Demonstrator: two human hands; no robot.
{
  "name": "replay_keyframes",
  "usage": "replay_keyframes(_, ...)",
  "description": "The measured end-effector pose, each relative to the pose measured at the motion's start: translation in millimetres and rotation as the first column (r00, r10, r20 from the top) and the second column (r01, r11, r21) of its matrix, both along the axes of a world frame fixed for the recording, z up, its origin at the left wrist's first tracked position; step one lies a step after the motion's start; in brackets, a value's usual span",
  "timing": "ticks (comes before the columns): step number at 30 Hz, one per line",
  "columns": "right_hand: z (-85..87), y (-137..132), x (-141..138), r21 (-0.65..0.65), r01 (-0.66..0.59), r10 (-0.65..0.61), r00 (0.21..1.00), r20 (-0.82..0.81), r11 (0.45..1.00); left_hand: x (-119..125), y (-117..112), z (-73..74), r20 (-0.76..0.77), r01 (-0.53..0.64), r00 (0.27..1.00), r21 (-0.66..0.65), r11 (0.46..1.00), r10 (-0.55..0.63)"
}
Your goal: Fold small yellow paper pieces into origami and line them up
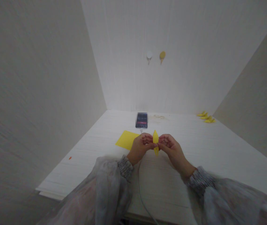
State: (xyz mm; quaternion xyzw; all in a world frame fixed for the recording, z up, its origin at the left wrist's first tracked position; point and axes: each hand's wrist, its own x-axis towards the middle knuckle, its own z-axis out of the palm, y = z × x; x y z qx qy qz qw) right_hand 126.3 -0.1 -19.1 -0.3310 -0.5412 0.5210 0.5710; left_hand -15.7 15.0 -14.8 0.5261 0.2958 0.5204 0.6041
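Note:
A small folded piece of yellow paper (155,137) stands upright between my two hands, narrow and pointed at the top. My left hand (143,145) is closed on its left side, thumb at the lower middle. From the right, my right hand (171,146) pinches the same paper, its thumb close to the left one. Flat on the table, partly behind my left hand, lies a yellow paper sheet (125,139). The lower part of the folded paper splits into narrow points below the thumbs.
A phone (142,120) lies near the back wall, its cable (140,187) running toward the table's front edge. Several folded yellow paper pieces (209,119) sit at the back right. A small orange scrap (70,158) is at left. Two round hooks (162,55) are on the wall.

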Motion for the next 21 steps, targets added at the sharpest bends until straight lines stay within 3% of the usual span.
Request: replay_keyframes(21,-1.6,-1.1,1.5,0.051,-0.006,0.004,0.999,0.035,0.999,-0.8,-0.4,-0.9,-0.024,0.015,1.0,-0.014,1.0,-0.015)
